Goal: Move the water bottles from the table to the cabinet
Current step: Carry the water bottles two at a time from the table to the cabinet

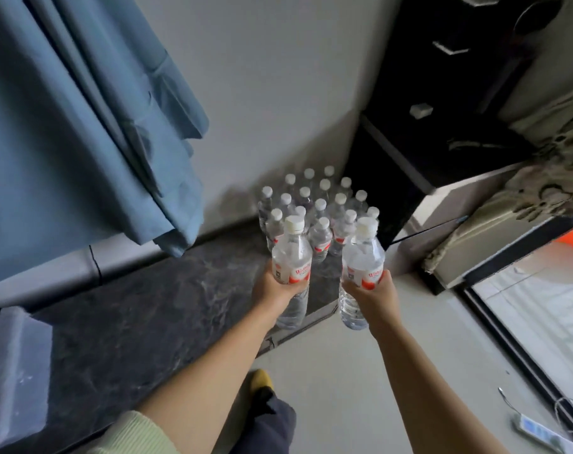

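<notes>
Two water bottles are held upright, one in each hand. The left hand is clamped around the labelled waist of the left bottle; the right hand is clamped likewise on the right bottle. Both long axes run vertically, caps uppermost. The left bottle is carried over the right end of the dark marble table; the right bottle hangs just past that end, over open floor. The remaining bottles stand clustered at the table's far right corner, just beyond both hands. A dark cabinet lies farther right, nearer the right hand; clear floor is judged available for turning that way.
</notes>
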The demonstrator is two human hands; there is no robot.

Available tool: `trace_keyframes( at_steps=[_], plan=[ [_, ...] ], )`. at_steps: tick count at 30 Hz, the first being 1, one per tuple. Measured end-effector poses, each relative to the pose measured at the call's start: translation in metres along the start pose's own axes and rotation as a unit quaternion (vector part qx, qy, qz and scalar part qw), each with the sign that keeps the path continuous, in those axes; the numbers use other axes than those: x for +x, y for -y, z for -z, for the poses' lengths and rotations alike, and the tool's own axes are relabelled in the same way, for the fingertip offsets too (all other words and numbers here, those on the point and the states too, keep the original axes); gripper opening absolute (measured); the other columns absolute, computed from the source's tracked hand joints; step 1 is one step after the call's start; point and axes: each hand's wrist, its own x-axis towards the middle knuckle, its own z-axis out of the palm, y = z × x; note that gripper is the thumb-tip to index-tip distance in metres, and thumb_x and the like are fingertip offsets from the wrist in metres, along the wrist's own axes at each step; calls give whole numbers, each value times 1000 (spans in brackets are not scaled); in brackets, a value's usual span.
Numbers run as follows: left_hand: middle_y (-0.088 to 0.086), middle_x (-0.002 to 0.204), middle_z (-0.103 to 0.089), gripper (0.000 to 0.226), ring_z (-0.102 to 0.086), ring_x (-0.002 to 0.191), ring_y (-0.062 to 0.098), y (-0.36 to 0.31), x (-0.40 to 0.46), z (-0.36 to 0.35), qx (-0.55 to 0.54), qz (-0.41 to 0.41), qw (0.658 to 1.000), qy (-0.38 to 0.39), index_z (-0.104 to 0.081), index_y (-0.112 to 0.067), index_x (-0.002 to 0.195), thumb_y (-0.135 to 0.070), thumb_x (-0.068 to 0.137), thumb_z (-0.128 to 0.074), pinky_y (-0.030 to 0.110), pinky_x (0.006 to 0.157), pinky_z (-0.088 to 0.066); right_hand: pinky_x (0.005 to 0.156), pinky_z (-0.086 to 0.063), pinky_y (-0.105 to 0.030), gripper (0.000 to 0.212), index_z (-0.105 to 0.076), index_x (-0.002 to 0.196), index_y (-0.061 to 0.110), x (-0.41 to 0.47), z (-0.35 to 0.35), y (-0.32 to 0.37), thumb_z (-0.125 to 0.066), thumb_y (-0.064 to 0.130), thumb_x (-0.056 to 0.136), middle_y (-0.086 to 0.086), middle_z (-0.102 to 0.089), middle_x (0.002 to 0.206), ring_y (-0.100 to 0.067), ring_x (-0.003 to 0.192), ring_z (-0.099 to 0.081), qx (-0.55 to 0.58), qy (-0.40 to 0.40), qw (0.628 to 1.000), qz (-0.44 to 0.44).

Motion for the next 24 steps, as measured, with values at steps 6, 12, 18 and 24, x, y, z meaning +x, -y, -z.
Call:
trace_keyframes(
  at_steps=[6, 12, 18, 24],
  plan=[
    [-2, 105, -60, 53, -58, 97, 18, 18, 72, 20, 20, 32, 999, 6, -48, -26, 106, -15, 70, -84, 28, 86, -46, 83, -48, -34, 50, -53, 115, 16, 34, -71, -4, -80, 9, 73, -5, -66, 105, -25, 94, -63, 25, 15, 998, -52],
    [3, 108, -68, 63, -65, 103, 24, 53, 132, -8, 27, 80, 996, 5, -57, -19, 115, -27, 62, -89, 35, 91, -51, 80, -40, -28, 49, -50, 113, 21, 72, -119, -46, -76, 3, 76, -4, -63, 105, -23, 96, -59, 28, -16, 994, -109],
    [0, 93, -66, 49, -63, 90, 18, 69, 191, -60, 12, 44, 998, -48, -61, -12, 106, -16, 65, -88, 19, 75, -43, 85, -40, -28, 60, -50, 128, 17, 140, -149, -75, -81, 24, 77, 1, -63, 113, -19, 101, -59, 18, -77, 989, -124],
    [5, 113, -67, 55, -63, 105, 22, 81, 237, -106, -2, 22, 991, -132, -57, -7, 121, -9, 71, -82, 16, 80, -39, 81, -33, -18, 65, -41, 139, 17, 206, -176, -94, -73, 21, 84, -6, -60, 130, -26, 117, -57, 19, -139, 975, -173]
  ],
)
